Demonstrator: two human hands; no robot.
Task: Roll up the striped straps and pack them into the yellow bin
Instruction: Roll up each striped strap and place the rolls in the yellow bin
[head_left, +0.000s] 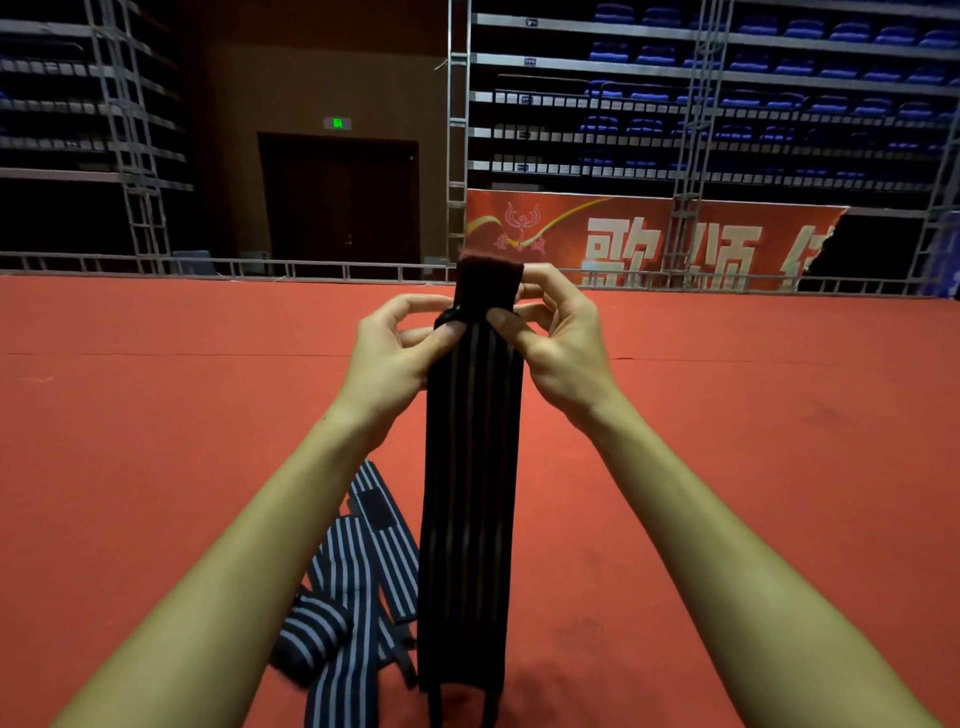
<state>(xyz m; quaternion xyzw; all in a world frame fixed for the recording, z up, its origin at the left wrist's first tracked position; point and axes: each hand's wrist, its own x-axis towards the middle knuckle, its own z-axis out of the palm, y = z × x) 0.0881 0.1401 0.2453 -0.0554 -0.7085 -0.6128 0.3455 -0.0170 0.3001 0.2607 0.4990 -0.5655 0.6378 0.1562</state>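
A dark striped strap (470, 493) hangs straight down in front of me, held up in the air by its top end. My left hand (400, 348) pinches the strap's upper left edge. My right hand (556, 332) pinches its upper right edge, just below the dark fuzzy end patch (488, 280). On the red floor below lie more striped straps (363, 571) in a loose heap, and one rolled strap (311, 639) sits at the heap's left. No yellow bin is in view.
Red carpet (727, 467) covers the floor all around. A low metal rail (234, 267) bounds it at the back, with a red banner (649, 239), scaffolding and blue seats behind. A dark door (337, 197) stands at the back centre.
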